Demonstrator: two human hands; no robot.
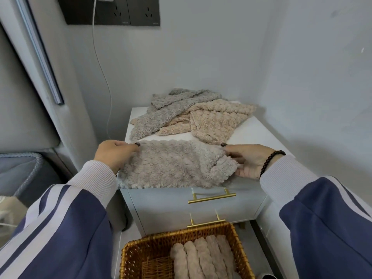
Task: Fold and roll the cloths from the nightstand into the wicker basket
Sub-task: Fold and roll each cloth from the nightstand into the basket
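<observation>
A beige cloth (pixel 177 164) is spread flat on the near part of the nightstand (pixel 259 129), most likely so that it can be folded evenly before it is rolled. Its left end is held by the left hand (pixel 114 154), whose fingers (pixel 128 144) are curled onto the far corner at about 10 o'clock of the cloth. The right end is pinched by the right hand (pixel 247 161); its thumb lies on top and the other fingers are under the edge, where the corner is already turned over a little. Both ends seem to be held in order to keep the soft fabric stretched and straight. At 12 o'clock from this cloth, a loose pile of grey and beige cloths (pixel 193 115) is waiting at the back of the top. At 6 o'clock, on the floor before the drawers, the wicker basket (pixel 237 236) is placed, and several rolled cloths (pixel 201 256) are laid in it side by side, so the task is judged to be partly done.
</observation>
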